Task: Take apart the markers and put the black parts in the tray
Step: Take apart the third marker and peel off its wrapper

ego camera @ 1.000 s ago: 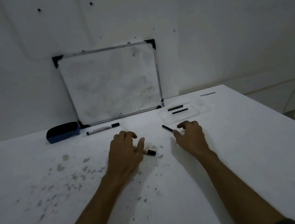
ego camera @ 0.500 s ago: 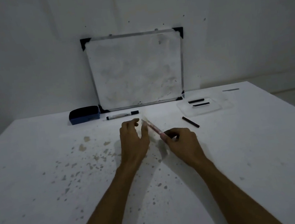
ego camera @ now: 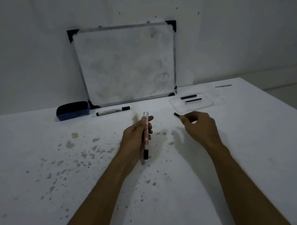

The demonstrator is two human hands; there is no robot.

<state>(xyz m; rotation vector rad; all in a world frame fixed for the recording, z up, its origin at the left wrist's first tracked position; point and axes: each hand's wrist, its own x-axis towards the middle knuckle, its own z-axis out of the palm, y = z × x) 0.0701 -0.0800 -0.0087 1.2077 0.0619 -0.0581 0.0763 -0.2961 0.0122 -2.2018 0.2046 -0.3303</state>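
Since 0.5 s ago the right hand (ego camera: 200, 124) lets go of the white marker barrel (ego camera: 146, 131), now gripped by the left hand (ego camera: 137, 135) alone, and pinches the black ink stick (ego camera: 177, 115) near the clear plastic tray (ego camera: 209, 102) holding 2 black sticks (ego camera: 188, 97); drop-off looks next.

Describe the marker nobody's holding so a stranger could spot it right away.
Find the whiteboard leaning against the wall. Just below its bottom edge, right of the blue eraser, the marker lies flat on the table. Unlike the one in the left hand, it's untouched.
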